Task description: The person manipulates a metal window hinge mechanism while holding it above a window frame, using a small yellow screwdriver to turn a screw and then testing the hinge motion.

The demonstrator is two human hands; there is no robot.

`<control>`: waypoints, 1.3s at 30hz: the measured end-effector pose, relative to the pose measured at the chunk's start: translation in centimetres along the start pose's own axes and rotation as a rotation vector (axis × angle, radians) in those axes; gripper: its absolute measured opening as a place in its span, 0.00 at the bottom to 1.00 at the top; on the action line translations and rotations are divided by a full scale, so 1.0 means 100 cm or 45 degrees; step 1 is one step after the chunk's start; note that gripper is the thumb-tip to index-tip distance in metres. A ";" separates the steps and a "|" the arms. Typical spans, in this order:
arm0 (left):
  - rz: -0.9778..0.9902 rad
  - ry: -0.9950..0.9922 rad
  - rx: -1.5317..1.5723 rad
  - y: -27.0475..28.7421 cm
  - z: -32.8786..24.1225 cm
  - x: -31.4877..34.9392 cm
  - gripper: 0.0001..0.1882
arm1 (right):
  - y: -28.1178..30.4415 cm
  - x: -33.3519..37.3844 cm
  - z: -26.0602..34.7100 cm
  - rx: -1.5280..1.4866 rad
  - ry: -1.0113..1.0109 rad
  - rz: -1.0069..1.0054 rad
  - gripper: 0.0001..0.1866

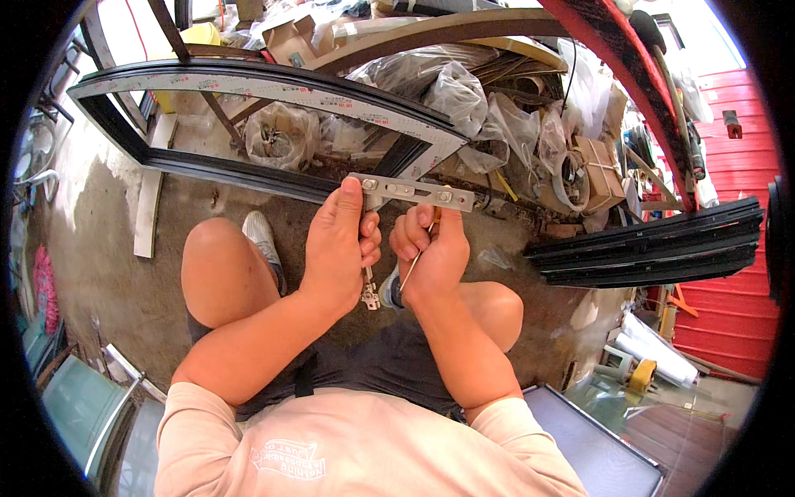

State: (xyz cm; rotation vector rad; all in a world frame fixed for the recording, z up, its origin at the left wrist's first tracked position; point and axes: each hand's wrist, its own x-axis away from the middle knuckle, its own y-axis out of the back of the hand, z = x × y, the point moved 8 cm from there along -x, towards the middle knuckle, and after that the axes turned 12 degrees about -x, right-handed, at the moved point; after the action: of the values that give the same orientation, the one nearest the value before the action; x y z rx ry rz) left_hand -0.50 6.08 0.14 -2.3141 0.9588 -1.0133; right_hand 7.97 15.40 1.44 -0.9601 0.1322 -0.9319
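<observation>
Between my raised hands is a silver metal window hinge point(418, 193), a flat slotted bar with a jointed arm hanging below it. My left hand point(335, 248) is closed on the bar's left end, thumb on top, fingers curled around the arm. My right hand point(435, 248) is closed under the bar's right end, its thumb against the bar's lower edge. A thin metal rod point(411, 272) sticks out of that hand, slanting down; its other end is hidden by the fingers. Just beyond stands a dark window frame point(240, 170) with printed protective film on its face.
Dark profiles point(650, 244) jut in from the right, near a red beam point(633, 70). Plastic-wrapped bundles point(460, 95) and a cardboard box point(598, 172) are piled behind the frame. A pale strip point(147, 217) lies on the concrete floor point(108, 282) at left. A screen panel point(584, 443) rests lower right.
</observation>
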 end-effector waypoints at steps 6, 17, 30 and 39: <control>-0.007 -0.048 -0.038 -0.002 -0.001 0.001 0.17 | 0.000 -0.002 -0.002 -0.043 0.025 0.006 0.26; 0.003 -0.046 -0.050 -0.003 0.000 0.005 0.17 | 0.001 0.000 -0.004 -0.070 0.078 -0.044 0.25; -0.025 0.001 -0.020 -0.005 0.004 0.007 0.17 | 0.008 0.000 -0.009 -0.122 0.074 -0.077 0.21; -0.018 0.019 -0.007 -0.007 0.009 0.010 0.18 | 0.006 -0.001 -0.008 -0.120 0.122 -0.034 0.19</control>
State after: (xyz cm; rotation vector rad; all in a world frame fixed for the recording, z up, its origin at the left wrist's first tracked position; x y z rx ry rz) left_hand 0.99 5.93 0.44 -2.3242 0.9530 -1.0360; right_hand 7.92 15.11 0.51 -1.0062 0.2469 -1.0038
